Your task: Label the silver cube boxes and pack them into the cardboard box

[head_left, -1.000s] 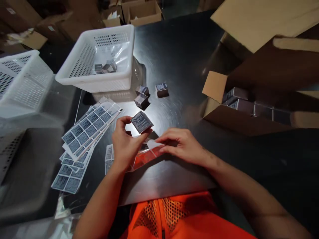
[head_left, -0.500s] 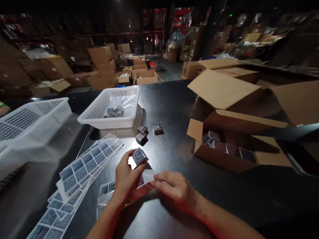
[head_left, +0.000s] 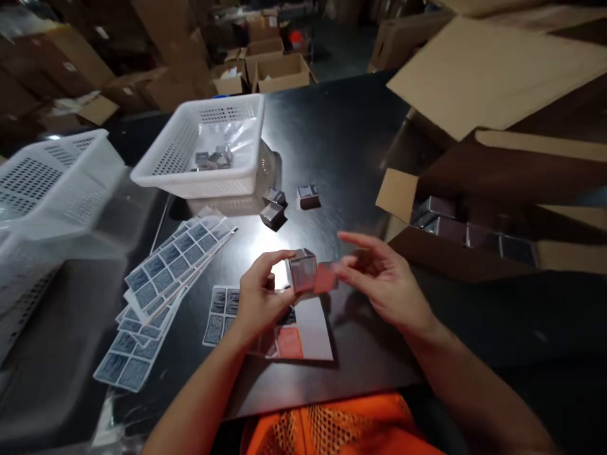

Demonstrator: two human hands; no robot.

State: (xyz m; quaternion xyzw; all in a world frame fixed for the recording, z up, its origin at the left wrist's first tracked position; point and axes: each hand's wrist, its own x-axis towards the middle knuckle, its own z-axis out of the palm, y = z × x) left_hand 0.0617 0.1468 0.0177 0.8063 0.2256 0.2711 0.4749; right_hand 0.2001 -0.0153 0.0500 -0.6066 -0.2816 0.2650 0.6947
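Observation:
My left hand (head_left: pixel 260 297) grips a small silvery box (head_left: pixel 302 270) above the black table (head_left: pixel 341 139). My right hand (head_left: pixel 382 278) is right beside it and presses a small label (head_left: pixel 325 278) against the box's side, fingers spread. Under the hands lies a label sheet (head_left: pixel 303 332) with part of its stickers peeled off. To the left, fanned-out sheets of grey-blue labels (head_left: pixel 165 268) lie on the table.
A white basket (head_left: pixel 208 170) with a few small boxes stands at the back, another white basket (head_left: pixel 47 183) at the left. Three small boxes (head_left: pixel 284 202) lie loose mid-table. An open cardboard carton (head_left: pixel 474 234) with more boxes stands at the right.
The left hand turned the small box and lifted it rightward. The right hand left the label sheet and came up to the box with a label. The view tilted down again.

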